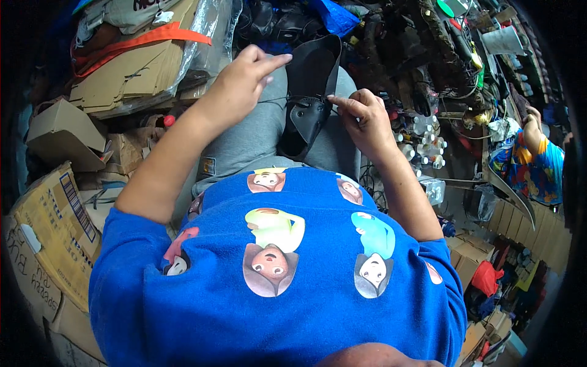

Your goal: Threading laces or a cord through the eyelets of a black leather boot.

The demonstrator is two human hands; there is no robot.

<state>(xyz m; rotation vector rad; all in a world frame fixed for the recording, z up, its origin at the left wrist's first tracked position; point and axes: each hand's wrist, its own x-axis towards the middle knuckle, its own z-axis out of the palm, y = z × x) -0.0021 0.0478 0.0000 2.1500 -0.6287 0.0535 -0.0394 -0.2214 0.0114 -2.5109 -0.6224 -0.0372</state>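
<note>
A black leather shoe upper (309, 119) lies lengthwise over my lap, its open, hollow end away from me. Punched holes show in its nearer half. Across its middle runs a thin black cord (296, 96), leading out toward both hands. My left hand (244, 82) is raised beside the upper's far left edge, index finger stretched over it and the other fingers curled. The cord seems to run into those curled fingers. At the right edge, my right hand (367, 116) is closed, thumb and fingertip pinched where the cord comes out; the exact grip is too small to see.
Flattened cardboard (131, 79) is stacked at the left, with an open carton (67, 137) nearer. Small bottles (425, 144) cluster on the right, beside cluttered tools and a white cup (502, 41). A curved blade (516, 199) juts out there. Another person's arm (535, 131) shows at the far right.
</note>
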